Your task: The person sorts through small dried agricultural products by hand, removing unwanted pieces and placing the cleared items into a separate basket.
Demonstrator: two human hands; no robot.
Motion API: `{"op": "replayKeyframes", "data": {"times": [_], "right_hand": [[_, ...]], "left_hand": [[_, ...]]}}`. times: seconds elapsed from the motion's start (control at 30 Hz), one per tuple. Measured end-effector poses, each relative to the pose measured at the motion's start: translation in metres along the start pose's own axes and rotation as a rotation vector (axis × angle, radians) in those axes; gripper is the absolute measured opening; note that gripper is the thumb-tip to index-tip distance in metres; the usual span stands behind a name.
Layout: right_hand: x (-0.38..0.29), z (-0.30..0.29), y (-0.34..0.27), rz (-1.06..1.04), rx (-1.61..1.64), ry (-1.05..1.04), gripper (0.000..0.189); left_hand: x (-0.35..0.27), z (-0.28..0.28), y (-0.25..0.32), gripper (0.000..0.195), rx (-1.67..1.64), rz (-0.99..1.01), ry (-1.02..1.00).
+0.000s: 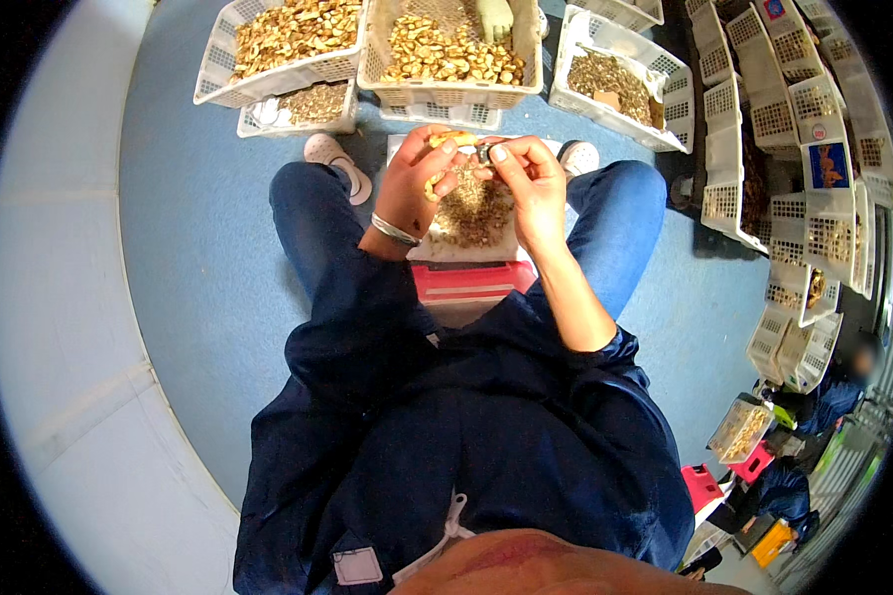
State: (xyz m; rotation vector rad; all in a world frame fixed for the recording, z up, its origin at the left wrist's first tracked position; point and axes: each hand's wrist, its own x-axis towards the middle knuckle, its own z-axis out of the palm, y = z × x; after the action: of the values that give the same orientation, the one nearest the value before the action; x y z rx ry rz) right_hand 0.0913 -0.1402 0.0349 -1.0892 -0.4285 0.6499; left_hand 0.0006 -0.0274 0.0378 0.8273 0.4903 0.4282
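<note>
My left hand (422, 165) holds a yellow-brown piece that looks like a mushroom (454, 139) between thumb and fingers. A second yellowish piece (432, 187) is tucked against its lower fingers. My right hand (528, 167) grips a small dark tool (485, 153), possibly a short knife; its working end is too small to make out. The hands almost meet above a white tray (431, 251) strewn with brown trimmings (476, 212). Before me stands a white plastic crate (450, 95) of similar yellow-brown pieces (446, 56), with a pale glove (495, 18) at its far side.
Another full crate (279, 80) stands at the left, partly over a lower crate (298, 126) of trimmings. A further crate of trimmings (614, 82) is at the right. Stacked crates (826, 201) line the right side. A red box (476, 279) lies between my knees. People (781, 491) sit at lower right.
</note>
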Motion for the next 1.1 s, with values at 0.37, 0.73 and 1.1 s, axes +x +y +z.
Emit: {"op": "replayKeyframes", "data": {"times": [0.37,0.73,1.1], "right_hand": [[0.003,-0.003,-0.004,-0.319,-0.336,-0.056,0.003],[0.007,-0.003,-0.007,-0.227,-0.267,-0.110,0.005],[0.011,-0.007,-0.013,-0.009,-0.183,-0.068,0.007]], "left_hand": [[-0.004,0.006,-0.013,0.026,0.455,0.167,0.031],[-0.015,0.009,-0.007,0.023,0.897,0.475,0.141],[-0.014,0.008,0.000,0.022,0.778,0.224,0.057]]}}
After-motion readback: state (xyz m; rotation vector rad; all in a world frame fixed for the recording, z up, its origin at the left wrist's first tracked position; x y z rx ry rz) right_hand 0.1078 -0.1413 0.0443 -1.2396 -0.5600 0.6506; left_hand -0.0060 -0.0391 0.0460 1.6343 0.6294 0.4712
